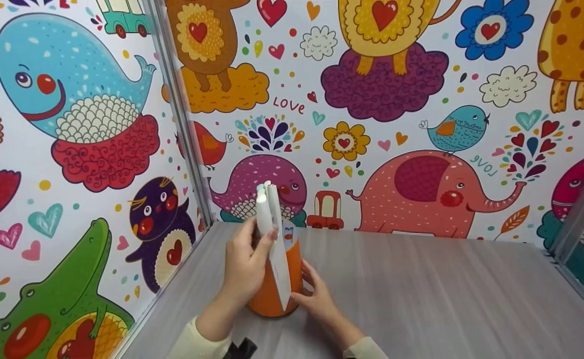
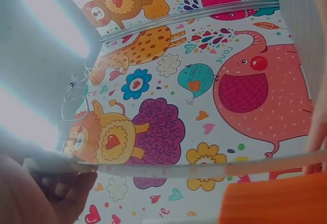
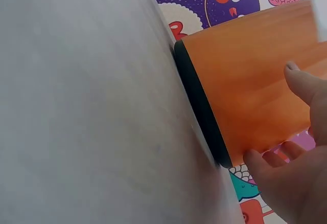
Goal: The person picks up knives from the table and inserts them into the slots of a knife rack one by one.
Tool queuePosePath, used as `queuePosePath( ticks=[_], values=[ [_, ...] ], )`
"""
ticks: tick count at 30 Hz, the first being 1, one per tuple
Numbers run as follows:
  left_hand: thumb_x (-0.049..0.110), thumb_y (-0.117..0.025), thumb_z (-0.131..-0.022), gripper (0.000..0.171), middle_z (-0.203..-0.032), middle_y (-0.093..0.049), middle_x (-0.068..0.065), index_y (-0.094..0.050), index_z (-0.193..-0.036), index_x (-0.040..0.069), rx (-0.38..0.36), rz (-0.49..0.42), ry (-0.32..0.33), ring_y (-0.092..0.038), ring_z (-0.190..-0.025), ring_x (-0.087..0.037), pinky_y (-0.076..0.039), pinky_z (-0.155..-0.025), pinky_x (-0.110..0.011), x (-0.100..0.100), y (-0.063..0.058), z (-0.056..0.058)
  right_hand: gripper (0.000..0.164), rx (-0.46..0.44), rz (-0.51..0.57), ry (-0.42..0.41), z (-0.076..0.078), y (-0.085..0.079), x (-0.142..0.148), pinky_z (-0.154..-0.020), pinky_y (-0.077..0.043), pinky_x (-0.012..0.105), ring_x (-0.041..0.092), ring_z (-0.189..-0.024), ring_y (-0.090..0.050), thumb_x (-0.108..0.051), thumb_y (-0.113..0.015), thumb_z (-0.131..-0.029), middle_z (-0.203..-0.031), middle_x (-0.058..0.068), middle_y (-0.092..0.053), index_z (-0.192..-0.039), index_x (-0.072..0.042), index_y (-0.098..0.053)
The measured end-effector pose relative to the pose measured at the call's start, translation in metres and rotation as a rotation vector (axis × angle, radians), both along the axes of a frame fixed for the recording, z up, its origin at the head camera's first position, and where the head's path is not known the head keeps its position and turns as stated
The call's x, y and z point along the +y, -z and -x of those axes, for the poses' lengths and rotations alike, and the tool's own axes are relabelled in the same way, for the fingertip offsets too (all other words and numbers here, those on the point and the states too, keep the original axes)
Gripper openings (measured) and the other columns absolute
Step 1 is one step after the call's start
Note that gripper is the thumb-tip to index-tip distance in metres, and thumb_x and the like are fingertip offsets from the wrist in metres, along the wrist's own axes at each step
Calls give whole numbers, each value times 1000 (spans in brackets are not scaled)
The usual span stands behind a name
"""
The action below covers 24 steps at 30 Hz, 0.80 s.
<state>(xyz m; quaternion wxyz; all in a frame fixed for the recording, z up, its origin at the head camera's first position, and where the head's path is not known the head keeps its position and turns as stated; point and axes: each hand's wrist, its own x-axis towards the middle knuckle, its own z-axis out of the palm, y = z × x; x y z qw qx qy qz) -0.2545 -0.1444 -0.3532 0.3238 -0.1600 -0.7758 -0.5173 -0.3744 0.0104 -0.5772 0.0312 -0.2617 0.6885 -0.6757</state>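
Note:
An orange cylindrical container [image 1: 295, 262] stands upright on the table; its dark base band [image 3: 196, 101] shows in the right wrist view. My left hand [image 1: 244, 262] grips a thin, flat white object [image 1: 280, 274] seen nearly edge-on, with pale rounded ends at its top. What kind of thing it is I cannot tell. It stands upright against the near side of the container in the head view. My right hand [image 1: 320, 299] holds the container's right side low down, thumb in front and fingers curled around behind. In the left wrist view the white object's edge [image 2: 204, 170] crosses the frame.
The grey wood-grain table [image 1: 421, 289] extends to the right of the container. Printed cartoon walls [image 1: 396, 124] stand behind and to the left, joined by a metal corner strip [image 1: 179, 109]. A small black object [image 1: 242, 347] is at my left sleeve.

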Motion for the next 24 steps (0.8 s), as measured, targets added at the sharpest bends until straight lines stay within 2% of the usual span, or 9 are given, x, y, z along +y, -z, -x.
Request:
queuePosePath(
  ticks=[6, 11, 14, 18, 24],
  values=[
    [23, -58, -100, 30, -102, -66, -10, -59, -123, 4, 78, -20, -56, -65, -86, -17, -60, -77, -29, -5, -36, 3, 93, -84, -49, 7, 1, -2, -3, -117, -27, 60, 40, -148, -27, -34, -77, -86, -164, 11, -25, -158, -23, -19],
    [25, -59, -100, 30, -103, -67, -10, -59, -121, 3, 136, -94, -175, -64, -87, -17, -60, -79, -32, -5, -55, 7, 90, -105, -88, 29, 2, -2, -1, -116, -28, 62, 41, -148, -27, -41, -73, -88, -164, 12, -25, -158, -24, -18],
    [26, -59, -100, 31, -102, -67, -9, -58, -121, 3, 162, -107, -257, -62, -85, -16, -58, -76, -30, -5, -63, 10, 93, -123, -109, 27, 3, -1, 0, -117, -28, 61, 39, -149, -26, -43, -73, -87, -165, 9, -23, -159, -26, -16],
    [25, -58, -100, 29, -96, -65, -11, -58, -117, 2, 184, -79, -316, -57, -79, -17, -50, -68, -28, -3, -66, 17, 95, -113, -106, 21, 3, 0, -1, -116, -30, 59, 39, -149, -26, -37, -74, -88, -165, 9, -22, -160, -24, -13],
    [24, -58, -100, 28, -93, -64, -11, -58, -115, 0, 161, -67, -315, -59, -79, -19, -52, -69, -29, 3, -67, 29, 93, -124, -103, 36, 3, -1, -3, -116, -31, 59, 40, -148, -27, -36, -75, -87, -164, 10, -24, -159, -25, -17]
  ],
)
